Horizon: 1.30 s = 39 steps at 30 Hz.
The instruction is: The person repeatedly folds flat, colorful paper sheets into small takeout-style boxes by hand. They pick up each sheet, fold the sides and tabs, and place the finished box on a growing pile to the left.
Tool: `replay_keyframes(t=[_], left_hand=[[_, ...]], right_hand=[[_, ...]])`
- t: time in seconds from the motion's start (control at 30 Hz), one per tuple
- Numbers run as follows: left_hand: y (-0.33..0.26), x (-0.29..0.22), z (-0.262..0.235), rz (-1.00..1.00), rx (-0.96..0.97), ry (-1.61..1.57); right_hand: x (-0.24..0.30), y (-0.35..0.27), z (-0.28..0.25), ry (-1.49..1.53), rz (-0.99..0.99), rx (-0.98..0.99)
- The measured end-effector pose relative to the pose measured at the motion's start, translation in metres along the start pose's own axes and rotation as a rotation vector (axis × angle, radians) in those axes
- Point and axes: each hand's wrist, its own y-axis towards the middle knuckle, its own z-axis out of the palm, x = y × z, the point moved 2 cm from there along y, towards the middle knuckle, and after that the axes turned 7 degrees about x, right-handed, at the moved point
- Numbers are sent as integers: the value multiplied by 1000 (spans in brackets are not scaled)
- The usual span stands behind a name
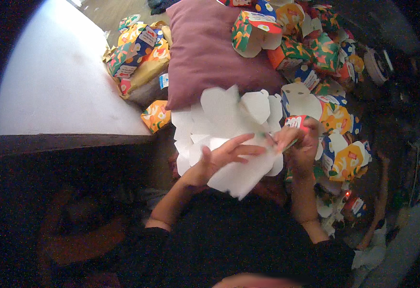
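Pinching cardboard (290, 145): right hand (302, 138); left hand (223, 156) splayed

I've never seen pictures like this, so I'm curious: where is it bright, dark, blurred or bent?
Head view: the white surface at left is pale and bright; the black shirt and lower corners sink into grainy dark; the right hand looks blurred near its fingertips, probably from motion; fisheye distortion shows toward the black rim.

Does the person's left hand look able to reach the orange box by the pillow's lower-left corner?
Probably yes: the left hand is spread over white card, seemingly gripping nothing, and nothing tall appears between it and the orange box.
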Motion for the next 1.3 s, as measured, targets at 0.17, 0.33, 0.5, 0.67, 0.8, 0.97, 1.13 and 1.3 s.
replay_keyframes(t=[0.17, 0.33, 0.5, 0.67, 0.8, 0.97, 1.13, 1.3], left_hand=[[-12, -5, 6, 12, -168, -373], [-34, -33, 21, -341, -121, -48], [-25, -46, 40, -6, -112, 314], [-23, -46, 41, -143, -282, 228], [-22, -52, 40, -139, -305, 250], [-16, -62, 37, -157, -411, -14], [0, -74, 28, -116, -414, -77], [16, -81, 18, -132, -366, -64]], right_hand=[[11, 8, 21, -334, -25, 324], [25, 15, 23, -385, 185, 252], [38, 10, 40, -669, 201, 49], [43, 13, 50, -920, 62, 104], [44, 16, 49, -938, 102, 116], [42, 28, 42, -912, 77, 178], [30, 48, 31, -899, -116, 215], [17, 55, 23, -568, 72, -31]])
